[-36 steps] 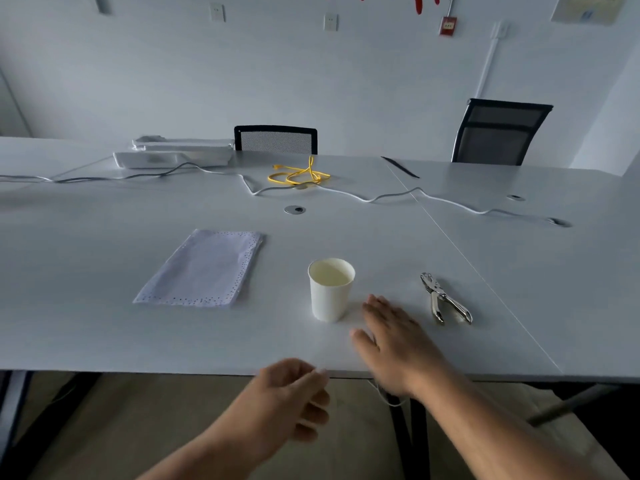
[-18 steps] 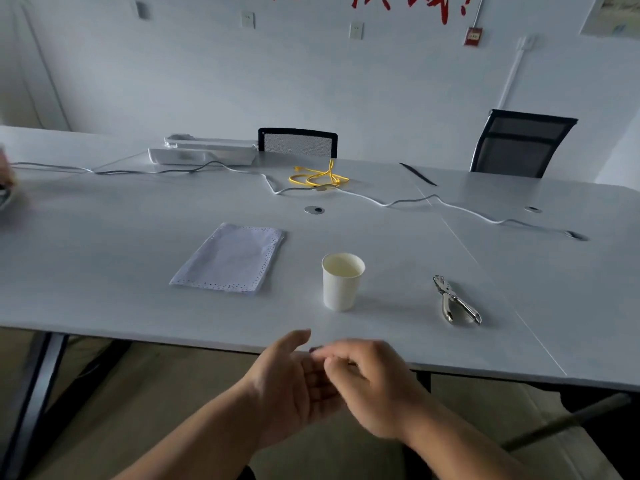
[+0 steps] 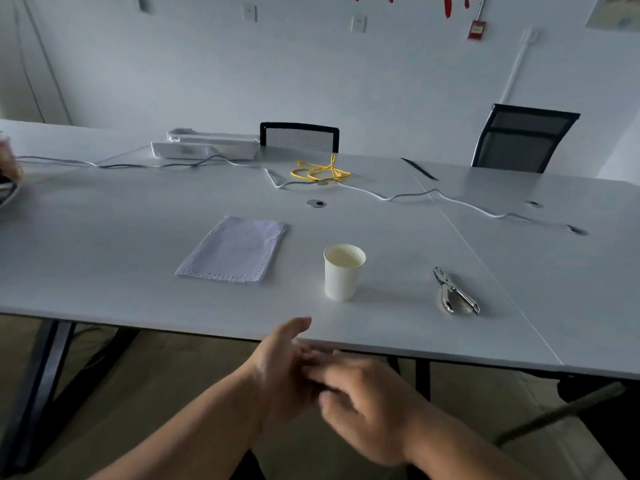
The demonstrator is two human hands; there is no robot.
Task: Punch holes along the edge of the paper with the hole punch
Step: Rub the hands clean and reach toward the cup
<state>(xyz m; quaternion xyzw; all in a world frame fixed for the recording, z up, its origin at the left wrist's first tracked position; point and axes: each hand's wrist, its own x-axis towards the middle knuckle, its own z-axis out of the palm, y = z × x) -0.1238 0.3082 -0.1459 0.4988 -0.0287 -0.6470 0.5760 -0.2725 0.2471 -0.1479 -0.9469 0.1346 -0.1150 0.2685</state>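
Observation:
A pale sheet of paper [image 3: 235,249] lies flat on the white table [image 3: 104,237], with rows of small holes along its near and right edges. A metal plier-type hole punch [image 3: 453,292] rests on the table to the right, untouched. My left hand [image 3: 280,368] is palm-up just below the table's front edge, fingers spread. My right hand [image 3: 363,407] is blurred, and its fingertips touch the left palm. I see nothing held in either hand. Both hands are well short of the paper and the punch.
A white paper cup [image 3: 343,271] stands between the paper and the punch. Farther back lie a yellow cable [image 3: 320,171], a white cable [image 3: 398,195] and a white power strip [image 3: 204,148]. Two black chairs [image 3: 299,136] stand behind the table. Another person's hand [image 3: 8,164] shows at the left edge.
My right hand has left the tabletop and come back to meet my left hand below the table edge. The view has pulled back from the table. Paper, cup and punch have not moved.

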